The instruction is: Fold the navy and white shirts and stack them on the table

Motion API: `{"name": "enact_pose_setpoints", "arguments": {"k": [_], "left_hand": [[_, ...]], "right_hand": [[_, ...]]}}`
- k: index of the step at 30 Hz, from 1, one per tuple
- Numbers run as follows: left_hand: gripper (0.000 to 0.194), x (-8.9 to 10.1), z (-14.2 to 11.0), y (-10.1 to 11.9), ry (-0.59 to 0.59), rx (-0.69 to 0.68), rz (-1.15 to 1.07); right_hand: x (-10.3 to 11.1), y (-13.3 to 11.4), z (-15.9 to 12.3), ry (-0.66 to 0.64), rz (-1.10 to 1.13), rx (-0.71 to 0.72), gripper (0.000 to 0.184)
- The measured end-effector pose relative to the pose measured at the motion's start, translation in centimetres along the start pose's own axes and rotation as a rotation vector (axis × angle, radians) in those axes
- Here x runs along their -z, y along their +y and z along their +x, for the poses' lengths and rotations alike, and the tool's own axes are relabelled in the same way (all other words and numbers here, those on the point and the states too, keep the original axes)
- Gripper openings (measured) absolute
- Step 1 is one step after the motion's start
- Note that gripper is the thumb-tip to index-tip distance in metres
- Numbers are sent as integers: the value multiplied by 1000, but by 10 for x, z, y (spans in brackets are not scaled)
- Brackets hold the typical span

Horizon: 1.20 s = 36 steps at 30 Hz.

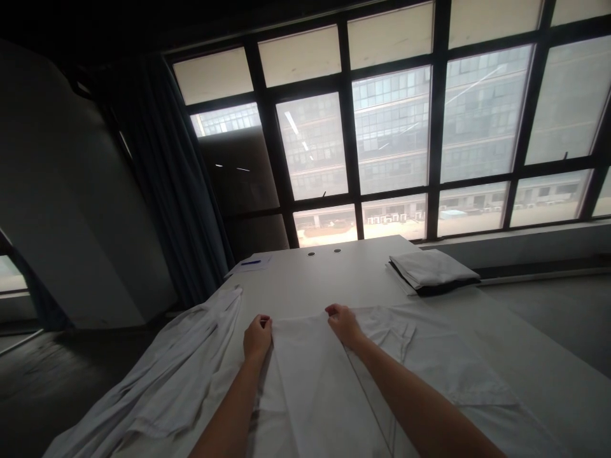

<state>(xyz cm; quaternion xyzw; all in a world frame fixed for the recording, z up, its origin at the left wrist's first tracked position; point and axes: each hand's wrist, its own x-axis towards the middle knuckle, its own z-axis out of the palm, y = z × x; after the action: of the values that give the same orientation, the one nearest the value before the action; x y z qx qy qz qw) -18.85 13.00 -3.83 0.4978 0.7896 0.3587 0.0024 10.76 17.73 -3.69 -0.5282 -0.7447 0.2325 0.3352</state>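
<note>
A white garment (312, 375) lies spread over the table in front of me, with a long folded panel running toward me. My left hand (258, 337) is closed in a pinch on the far left corner of that panel. At the far edge, to the right, my right hand (344, 324) has its fingers closed on the same garment. Loose fabric spreads out beyond my right forearm, with creases and a folded flap. My forearms cover parts of the cloth.
Another crumpled white garment (191, 356) lies along the table's left side. Folded white and black cloths (432, 270) are stacked at the back right. A blue pen (251, 263) rests on paper at the back left of the white table (296, 280). Windows and a dark curtain (167, 178) stand behind.
</note>
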Motion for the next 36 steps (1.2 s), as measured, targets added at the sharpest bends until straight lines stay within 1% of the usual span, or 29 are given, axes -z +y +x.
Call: {"name": "enact_pose_setpoints", "arguments": {"k": [3, 6, 11, 14, 19, 22, 25, 28, 31, 34, 36], "left_hand": [[13, -2, -1, 1, 2, -6, 29], [14, -3, -2, 1, 5, -13, 74], [16, -4, -1, 1, -10, -37, 167], [17, -6, 1, 1, -24, -39, 221], [26, -8, 11, -1, -61, 5, 274], [24, -9, 16, -2, -81, 42, 282], [25, -8, 17, -2, -65, 51, 291], [23, -6, 15, 1, -52, -10, 288], [18, -5, 10, 9, -78, -130, 269], [20, -4, 3, 21, -147, -275, 227], [21, -4, -2, 28, -230, -370, 189]], "right_hand": [[-1, -1, 0, -34, -46, 6, 40], [-6, -3, -1, -78, -107, 23, 50], [-9, -4, -5, -160, -197, 93, 58], [-5, -1, -9, -217, -240, 143, 62], [6, 11, -14, -319, -295, 214, 67], [11, 19, -14, -349, -331, 200, 71], [18, 24, -15, -319, -377, 156, 69], [31, 29, -21, -279, -422, 142, 65], [48, 36, -35, -242, -460, 164, 61], [65, 48, -57, -183, -473, 202, 61], [77, 61, -73, -204, -458, 177, 64]]}}
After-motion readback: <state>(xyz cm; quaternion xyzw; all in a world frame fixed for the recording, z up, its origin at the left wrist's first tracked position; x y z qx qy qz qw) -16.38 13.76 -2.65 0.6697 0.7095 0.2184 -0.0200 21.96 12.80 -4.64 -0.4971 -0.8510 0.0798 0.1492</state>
